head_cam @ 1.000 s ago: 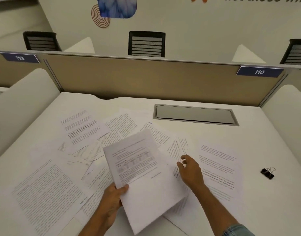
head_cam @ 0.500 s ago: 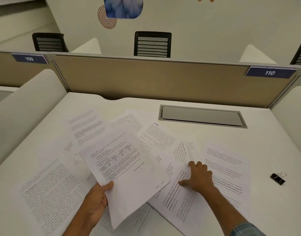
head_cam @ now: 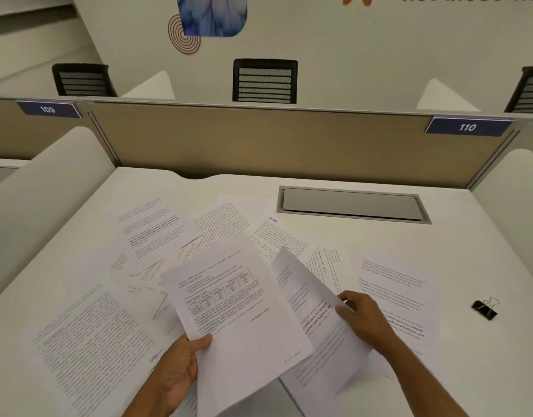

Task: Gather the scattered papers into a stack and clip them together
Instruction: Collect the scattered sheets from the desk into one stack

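Observation:
Several printed white papers lie scattered and overlapping on the white desk. My left hand grips the lower left edge of a sheet with a table printed on it, held above the desk. My right hand pinches the right edge of a second sheet, lifted and curled, its left part tucked under the table sheet. Another page lies flat to the right. A black binder clip sits alone on the desk at the far right, apart from both hands.
A grey recessed cable hatch sits in the desk behind the papers. A tan divider panel closes the far side, with curved white side screens left and right. Black chairs stand beyond.
My right hand went from pressing flat on a page to pinching its edge and lifting it toward the sheet in my left hand. The left hand's sheet shifted slightly right.

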Motion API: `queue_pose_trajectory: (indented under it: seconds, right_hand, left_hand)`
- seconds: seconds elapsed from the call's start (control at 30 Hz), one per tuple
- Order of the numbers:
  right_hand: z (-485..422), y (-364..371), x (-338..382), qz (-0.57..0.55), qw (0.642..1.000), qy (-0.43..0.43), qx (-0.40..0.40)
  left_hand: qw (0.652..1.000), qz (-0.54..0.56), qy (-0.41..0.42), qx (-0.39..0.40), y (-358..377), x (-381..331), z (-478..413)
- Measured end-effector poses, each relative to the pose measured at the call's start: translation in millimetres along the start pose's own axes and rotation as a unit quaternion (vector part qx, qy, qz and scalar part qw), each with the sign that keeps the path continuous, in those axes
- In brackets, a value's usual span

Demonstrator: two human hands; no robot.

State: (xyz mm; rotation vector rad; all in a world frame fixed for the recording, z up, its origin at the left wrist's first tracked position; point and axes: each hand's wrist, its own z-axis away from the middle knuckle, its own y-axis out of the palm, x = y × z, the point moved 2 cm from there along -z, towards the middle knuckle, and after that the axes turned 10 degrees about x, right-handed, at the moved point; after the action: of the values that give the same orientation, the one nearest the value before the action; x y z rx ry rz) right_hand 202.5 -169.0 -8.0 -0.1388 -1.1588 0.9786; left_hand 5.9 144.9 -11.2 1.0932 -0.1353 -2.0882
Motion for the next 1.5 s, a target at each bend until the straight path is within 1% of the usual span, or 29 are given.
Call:
queue_pose_trajectory:
  seconds: [0.07,0.13,0.27,0.37,0.47,0.6,0.67,0.7,0.77,0.83,0.87,0.9,0.93,1.0,1.1,1.17,1.33,1.5]
  right_hand:
    - [19.0,-2.2,4.6,-0.120,0.993,-0.006,0.004]
    - [35.3,4.6,12.0,-0.214,0.977,-0.004,0.018]
    - [52.0,26.4,18.6,-0.335,0.941,0.033,0.027]
    - [57.0,44.2,20.0,-0.380,0.922,0.066,0.033]
    - [62.5,61.4,28.3,-0.400,0.913,0.071,0.044]
    - [70.9,79.4,47.9,-0.431,0.898,0.063,0.070]
    - [68.0,82.9,49.5,-0.404,0.911,0.061,0.060]
    - [63.6,81.6,45.3,-0.371,0.926,0.056,0.031]
    - [51.4,70.8,31.3,-0.250,0.965,0.029,-0.067]
    - [37.6,54.1,14.5,-0.089,0.985,0.010,-0.145]
    - [30.0,46.6,6.4,-0.010,0.988,0.015,-0.153]
    - [22.8,39.1,0.4,0.061,0.988,0.031,-0.142]
    - [15.9,32.8,-5.3,0.120,0.985,0.052,-0.117]
    - [6.4,22.0,-12.5,0.195,0.974,0.093,-0.063]
    - [-2.9,13.1,-17.0,0.240,0.964,0.111,-0.018]
    - [-5.9,9.0,-15.6,0.253,0.961,0.111,0.002]
    - [-2.1,5.4,-11.3,0.188,0.976,0.112,0.019]
    - [4.5,7.2,-9.5,0.154,0.984,0.090,0.013]
  left_hand:
    - [1.000,-0.012,-0.012,0.010,4.3,6.2,-1.1]
    - [0.999,-0.029,-0.019,0.019,9.0,11.1,-3.2]
    - [0.996,-0.083,-0.010,0.020,15.8,13.1,-8.7]
    - [0.991,-0.132,0.013,0.023,19.5,7.2,-4.9]
    - [0.984,-0.173,0.028,0.034,17.7,2.5,1.0]
    - [0.984,-0.172,0.026,0.039,7.9,-0.6,2.3]
    - [0.985,-0.165,0.022,0.048,4.5,-2.9,3.6]
    - [0.985,-0.164,0.024,0.044,1.9,-4.8,3.8]
    - [0.987,-0.156,0.037,0.028,-5.0,-9.4,2.1]
    - [0.988,-0.142,0.056,0.018,-10.1,-17.2,2.7]
    - [0.990,-0.127,0.064,0.015,-12.4,-21.5,3.0]
    - [0.992,-0.107,0.069,0.014,-14.7,-25.6,3.3]
    - [0.993,-0.087,0.075,0.010,-16.9,-29.4,4.1]
    - [0.995,-0.044,0.091,-0.002,-21.3,-36.3,6.7]
    - [0.995,0.012,0.099,-0.019,-29.3,-40.6,11.0]
    - [0.995,0.046,0.087,-0.029,-35.3,-39.1,12.9]
    - [0.994,0.081,0.065,-0.033,-39.1,-29.7,13.8]
    - [0.996,0.063,0.055,-0.018,-24.0,-20.3,16.2]
